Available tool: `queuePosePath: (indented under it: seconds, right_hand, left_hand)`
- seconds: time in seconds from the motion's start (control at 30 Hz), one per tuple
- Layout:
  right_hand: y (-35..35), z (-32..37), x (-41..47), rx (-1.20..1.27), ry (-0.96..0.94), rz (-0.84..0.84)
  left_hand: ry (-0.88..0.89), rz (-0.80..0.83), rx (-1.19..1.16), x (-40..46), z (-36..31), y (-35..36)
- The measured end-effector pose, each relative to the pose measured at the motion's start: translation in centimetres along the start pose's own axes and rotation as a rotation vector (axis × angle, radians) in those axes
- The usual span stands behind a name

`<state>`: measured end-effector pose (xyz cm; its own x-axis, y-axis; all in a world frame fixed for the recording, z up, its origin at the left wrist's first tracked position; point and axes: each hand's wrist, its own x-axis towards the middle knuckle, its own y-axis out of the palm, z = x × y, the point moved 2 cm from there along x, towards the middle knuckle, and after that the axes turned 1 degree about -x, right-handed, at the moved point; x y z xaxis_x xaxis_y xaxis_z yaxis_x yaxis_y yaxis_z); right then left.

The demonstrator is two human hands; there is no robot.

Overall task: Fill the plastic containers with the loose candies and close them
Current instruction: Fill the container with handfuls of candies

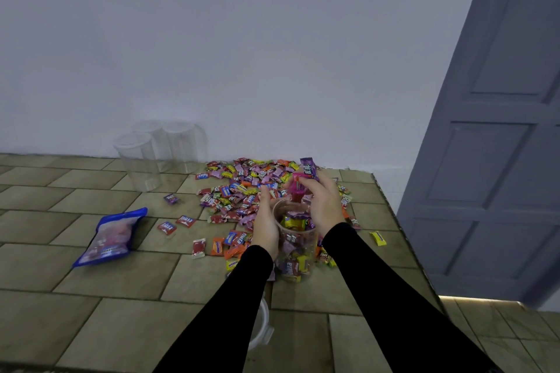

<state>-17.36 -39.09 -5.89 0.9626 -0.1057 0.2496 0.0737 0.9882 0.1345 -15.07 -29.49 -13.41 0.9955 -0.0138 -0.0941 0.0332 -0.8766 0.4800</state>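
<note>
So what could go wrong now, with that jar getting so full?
The right hand holds several candies above the container, which already looks nearly full; some could miss the mouth or spill over. The left hand only steadies the tall container, so a hard push might tip it. The lid lies half hidden under the left sleeve, easy to knock.

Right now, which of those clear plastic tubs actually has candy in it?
The container between the left hand and right hand; the three tubs by the wall are empty.
</note>
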Motion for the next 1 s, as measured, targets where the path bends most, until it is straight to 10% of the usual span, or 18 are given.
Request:
queuePosePath:
  seconds: [0.67,1.0]
  right_hand:
    - [-0.5,0.4,0.0,-0.185,-0.105,0.042]
    - [-0.3,3.0,-0.1,-1.259,-0.079,0.614]
  left_hand:
    - [-0.04,0.027,-0.019,-0.2,-0.2,0.2]
    - [-0.026,-0.02,0.096,-0.6,-0.8,-0.1]
